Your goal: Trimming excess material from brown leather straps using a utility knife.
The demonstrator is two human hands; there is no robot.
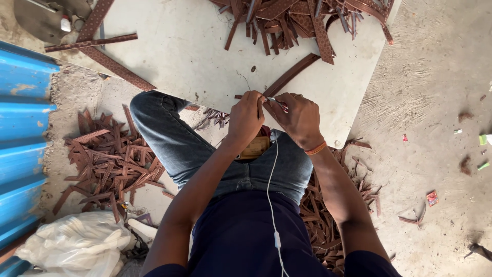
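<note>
My left hand (pixel 247 117) and my right hand (pixel 299 118) meet at the near edge of a white board (pixel 179 56) resting over my knees. A long brown strip (pixel 292 74) runs from my left fingertips up and to the right across the board; my left hand pinches its near end. My right hand grips a small metal tool (pixel 275 101) whose tip touches that end of the strip. An orange band circles my right wrist. A small wooden block (pixel 254 147) lies under my left wrist on my lap.
A heap of brown strips (pixel 302 18) lies at the board's far edge, with long strips (pixel 102 51) at its left. Cut brown scraps (pixel 110 164) cover the floor on the left and right (pixel 333 215). Blue corrugated sheet (pixel 23 133) stands left, a white bag (pixel 77 246) below.
</note>
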